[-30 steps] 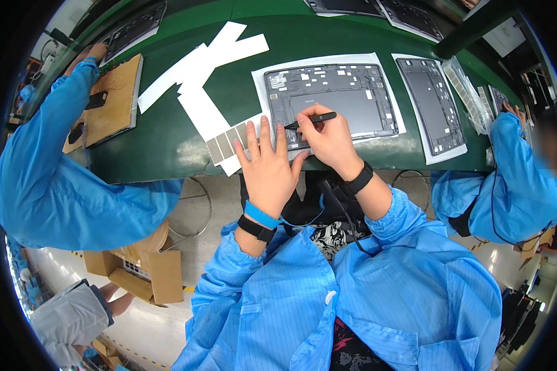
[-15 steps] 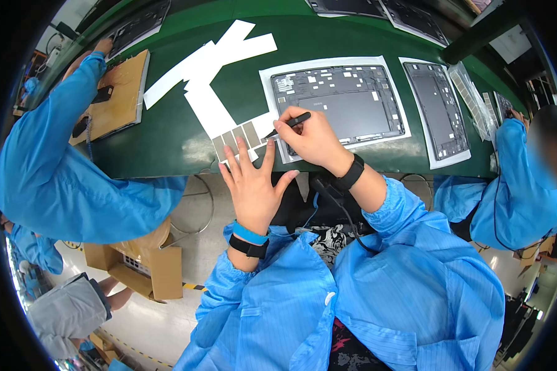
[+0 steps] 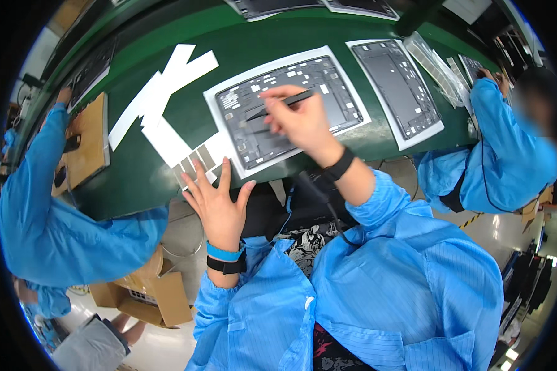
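Note:
My right hand (image 3: 304,123) grips black tweezers (image 3: 298,99), their tip pointing left over a dark tablet-sized housing (image 3: 337,102). The housing lies on a white sheet (image 3: 211,102) and carries many small white and tan patches. Whether the tip holds a small piece is too blurred to tell. My left hand (image 3: 218,207), fingers spread, rests its fingertips on the near end of a white backing sheet with grey rectangular stickers (image 3: 199,158). Long white paper strips (image 3: 147,102) cross each other beyond it.
A second dark housing (image 3: 397,89) lies on white paper to the right, beside clear plastic packs (image 3: 436,71). More housings (image 3: 272,6) line the far edge. Co-workers in blue sleeves (image 3: 34,167) sit on both sides; a wooden board (image 3: 90,139) is at left.
My right hand with the tweezers has moved from the sticker sheet up over the housing. My left hand stays on the sheet. The whole view has turned, shifting the table leftward.

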{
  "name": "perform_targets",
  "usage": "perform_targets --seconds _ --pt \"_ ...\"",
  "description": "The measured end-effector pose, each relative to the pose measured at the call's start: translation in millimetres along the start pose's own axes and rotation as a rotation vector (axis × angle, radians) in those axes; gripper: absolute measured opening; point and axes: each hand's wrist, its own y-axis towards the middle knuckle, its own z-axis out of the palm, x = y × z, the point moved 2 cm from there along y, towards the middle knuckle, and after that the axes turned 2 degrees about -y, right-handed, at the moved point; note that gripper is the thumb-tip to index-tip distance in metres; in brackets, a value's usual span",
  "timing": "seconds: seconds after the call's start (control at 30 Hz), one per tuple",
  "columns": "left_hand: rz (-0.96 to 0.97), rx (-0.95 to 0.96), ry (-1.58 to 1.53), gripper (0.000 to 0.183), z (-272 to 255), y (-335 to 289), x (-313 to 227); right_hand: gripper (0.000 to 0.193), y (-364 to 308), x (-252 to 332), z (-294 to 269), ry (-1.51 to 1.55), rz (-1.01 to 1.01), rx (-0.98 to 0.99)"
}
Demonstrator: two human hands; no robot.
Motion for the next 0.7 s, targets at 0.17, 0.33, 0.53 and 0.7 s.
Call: perform_targets --seconds 0.17,0.33,0.53,0.7 --pt "0.23 -0.171 -0.183 0.046 -6.3 17.2 -59.9 0.025 -0.2 40.6 -136.2 -0.304 0.064 -0.088" --pt "0.54 -0.038 -0.476 0.043 25.6 49.1 -148.8 0.026 -3.5 45.7 -194.4 -0.442 0.09 -0.051" --pt "0.556 0.063 -0.428 0.054 63.3 72.7 -185.7 0.025 -1.8 43.1 -195.3 -0.511 0.137 0.005" --pt "0.565 0.028 -0.359 0.057 69.4 71.6 -187.0 0.024 1.9 41.8 -195.3 -0.523 0.139 0.049"
